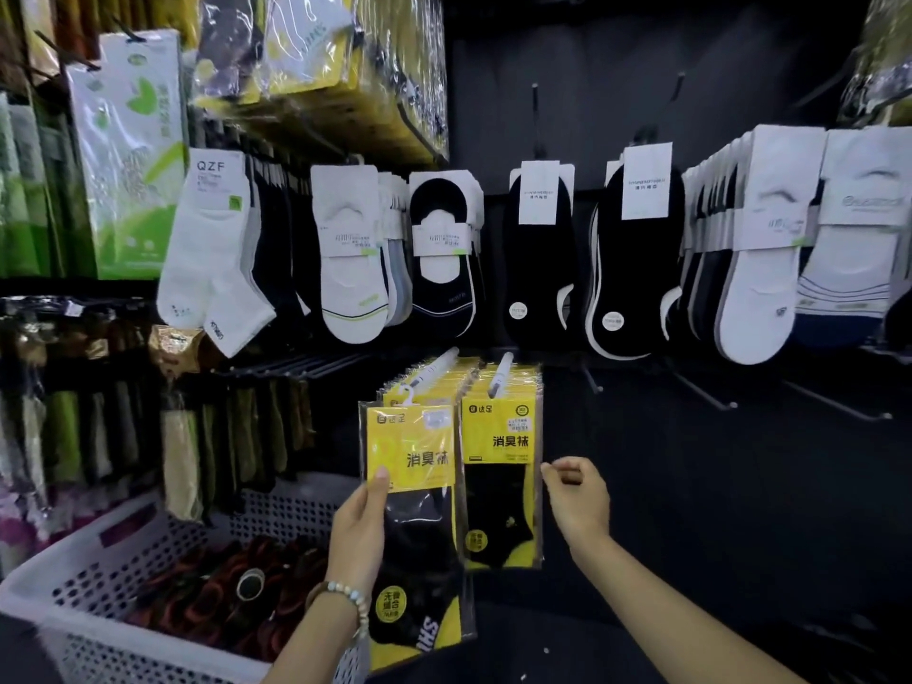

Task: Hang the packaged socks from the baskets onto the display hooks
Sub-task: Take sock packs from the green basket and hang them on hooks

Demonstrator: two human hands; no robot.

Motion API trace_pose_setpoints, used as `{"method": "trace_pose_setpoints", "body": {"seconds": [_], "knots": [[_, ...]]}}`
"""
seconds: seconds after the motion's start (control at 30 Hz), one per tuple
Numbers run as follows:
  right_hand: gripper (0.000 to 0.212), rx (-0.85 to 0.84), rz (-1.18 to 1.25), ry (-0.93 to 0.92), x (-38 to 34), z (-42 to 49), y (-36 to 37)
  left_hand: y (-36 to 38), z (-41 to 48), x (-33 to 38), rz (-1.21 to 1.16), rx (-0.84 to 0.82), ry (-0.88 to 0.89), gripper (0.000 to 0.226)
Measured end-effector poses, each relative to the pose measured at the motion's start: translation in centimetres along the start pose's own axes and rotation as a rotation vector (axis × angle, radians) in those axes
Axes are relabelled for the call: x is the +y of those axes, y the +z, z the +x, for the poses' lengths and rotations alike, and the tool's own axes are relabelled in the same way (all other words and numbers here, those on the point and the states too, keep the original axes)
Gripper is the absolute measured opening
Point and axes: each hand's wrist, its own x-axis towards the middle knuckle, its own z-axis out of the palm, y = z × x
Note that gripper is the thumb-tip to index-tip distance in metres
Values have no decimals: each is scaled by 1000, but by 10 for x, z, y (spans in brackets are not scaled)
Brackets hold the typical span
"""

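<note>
Left hand (362, 525) grips a yellow sock pack (414, 466) by its left edge, thumb in front, its top near the display hook (437, 370). Right hand (577, 496) hovers loosely curled and empty beside the hung packs (501, 461). A white basket (123, 530) sits lower left.

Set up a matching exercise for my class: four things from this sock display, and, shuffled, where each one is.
Things: 1 white basket; 2 QZF white socks; 3 bead bracelet; 4 left yellow pack.
Places: A on the left wrist; B gripped by the left hand; C lower left of the view; D hanging, left of the white no-show socks.
Pairs: 1-C; 2-D; 3-A; 4-B.
</note>
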Motion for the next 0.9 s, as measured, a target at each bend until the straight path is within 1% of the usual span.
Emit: {"method": "trace_pose_setpoints", "body": {"seconds": [0.07,0.17,0.2,0.23,0.3,0.4,0.57,0.63,0.8,0.9], "knots": [[13,-158,70,-64,-7,-13,-1,8,-3,-4,2,-59,-8,29],[27,-484,111,-150,-19,-37,2,25,-13,-10,28,-144,-4,29],[29,-537,101,-164,-21,-42,4,31,-14,-11,27,-164,-8,28],[28,-551,104,-170,-21,-45,4,37,-15,-14,9,-183,-21,27],[21,-507,165,-154,-22,-46,1,44,-16,-14,1,-219,-25,28],[18,-417,237,-119,-23,-45,-8,51,-16,-5,23,-270,19,22],[15,-220,182,-203,-22,-47,-12,61,-24,-1,79,-328,39,58],[14,-174,187,-200,-26,-42,-10,64,-22,2,52,-328,55,66],[12,-181,95,-218,-34,-25,2,68,-7,6,67,-290,70,54],[14,-177,62,-181,-32,-15,12,69,5,0,90,-283,69,51]]}}
